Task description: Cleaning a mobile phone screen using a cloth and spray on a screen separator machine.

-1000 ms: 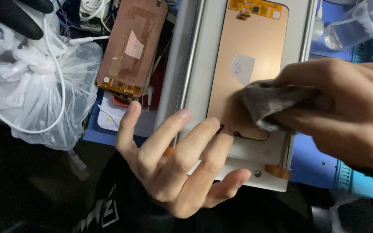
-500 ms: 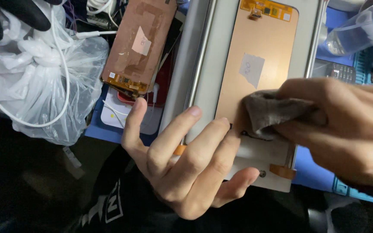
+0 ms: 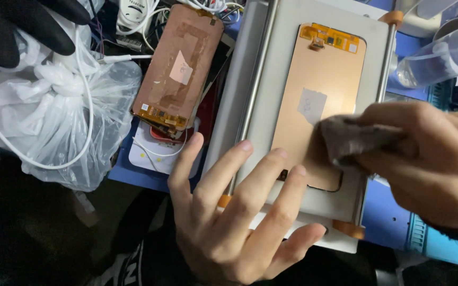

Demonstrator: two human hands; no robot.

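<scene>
A copper-coloured phone screen panel [image 3: 314, 79] lies back-up on a grey metal plate [image 3: 282, 47] with orange clips. My right hand [image 3: 430, 164] is shut on a grey cloth [image 3: 345, 137] and presses it on the panel's lower right part. My left hand [image 3: 234, 212] lies flat with its fingers spread on the plate's near edge, fingertips touching the panel's lower left corner. A small white sticker [image 3: 311, 106] sits mid-panel.
A second copper-backed screen panel [image 3: 178, 69] lies to the left on white cables and cards. A crumpled clear plastic bag [image 3: 49, 116] with a white cable sits far left under a black glove [image 3: 17, 26]. A clear plastic bottle [image 3: 441, 55] lies top right on a blue mat [image 3: 393, 217].
My right hand and the cloth have slid a little up the panel. My left hand has stayed on the plate's near edge.
</scene>
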